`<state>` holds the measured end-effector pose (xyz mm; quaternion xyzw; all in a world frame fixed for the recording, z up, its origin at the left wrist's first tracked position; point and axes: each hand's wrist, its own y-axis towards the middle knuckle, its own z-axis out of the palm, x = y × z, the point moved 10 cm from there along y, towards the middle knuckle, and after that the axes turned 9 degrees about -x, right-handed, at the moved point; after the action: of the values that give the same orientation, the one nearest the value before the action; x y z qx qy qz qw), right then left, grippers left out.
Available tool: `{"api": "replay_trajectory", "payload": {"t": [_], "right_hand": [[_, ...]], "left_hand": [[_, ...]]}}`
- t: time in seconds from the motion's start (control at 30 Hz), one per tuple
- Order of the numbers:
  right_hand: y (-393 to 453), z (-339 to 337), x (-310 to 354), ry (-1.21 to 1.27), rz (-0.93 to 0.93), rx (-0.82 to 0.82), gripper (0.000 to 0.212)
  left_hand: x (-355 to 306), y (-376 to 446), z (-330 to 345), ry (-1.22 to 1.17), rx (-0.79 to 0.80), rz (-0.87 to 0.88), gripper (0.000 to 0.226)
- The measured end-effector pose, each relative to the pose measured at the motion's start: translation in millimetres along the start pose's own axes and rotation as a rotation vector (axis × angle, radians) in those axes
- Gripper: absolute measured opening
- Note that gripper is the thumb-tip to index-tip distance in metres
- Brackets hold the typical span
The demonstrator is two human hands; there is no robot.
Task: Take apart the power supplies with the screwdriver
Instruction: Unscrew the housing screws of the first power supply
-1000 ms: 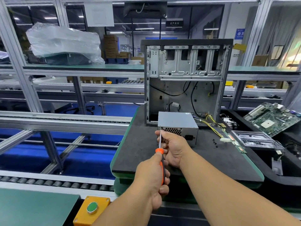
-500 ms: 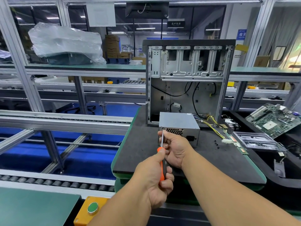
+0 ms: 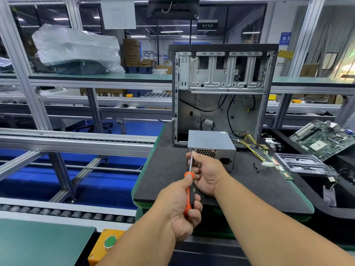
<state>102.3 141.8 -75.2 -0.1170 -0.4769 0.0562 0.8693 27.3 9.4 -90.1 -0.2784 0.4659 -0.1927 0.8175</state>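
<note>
The left hand grips the screwdriver, its tip at the upper left corner screw of the power supply. The right hand pinches the shaft; it should stay straight, pushing firmly.

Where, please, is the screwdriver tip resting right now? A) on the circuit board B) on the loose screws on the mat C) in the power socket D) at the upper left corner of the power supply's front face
D: the screwdriver shaft runs up from the left hand to a screw at the upper left corner of the power supply, steadied by the right hand.
</note>
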Motion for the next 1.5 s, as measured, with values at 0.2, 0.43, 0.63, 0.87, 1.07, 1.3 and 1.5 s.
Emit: {"api": "replay_trajectory", "payload": {"t": [0.2, 0.43, 0.63, 0.87, 1.07, 1.3, 1.5], "right_hand": [[1, 0, 2, -0.016, -0.031, -0.006, 0.025], [0, -1, 0, -0.002, -0.008, 0.001, 0.028], [-2, -1, -5, -0.051, 0.080, 0.035, 0.039], [1, -1, -10, 0.042, 0.162, 0.094, 0.041], [9, -4, -9, 0.032, 0.112, 0.011, 0.042], [-6, 3, -8, 0.047, 0.190, 0.107, 0.040], [2, -1, -10, 0.049, 0.143, 0.052, 0.032]], "left_hand": [[1, 1, -3, 0.018, -0.029, 0.003, 0.037], [-2, -6, 1, 0.023, -0.041, -0.002, 0.033], [3, -18, 24, -0.169, 0.133, -0.196, 0.048], [8, -26, 35, -0.328, 0.268, -0.260, 0.054], [1, -23, 28, -0.185, 0.150, -0.110, 0.029], [6, -30, 41, -0.358, 0.309, -0.274, 0.051], [-4, -32, 37, -0.280, 0.214, -0.121, 0.037]]}}
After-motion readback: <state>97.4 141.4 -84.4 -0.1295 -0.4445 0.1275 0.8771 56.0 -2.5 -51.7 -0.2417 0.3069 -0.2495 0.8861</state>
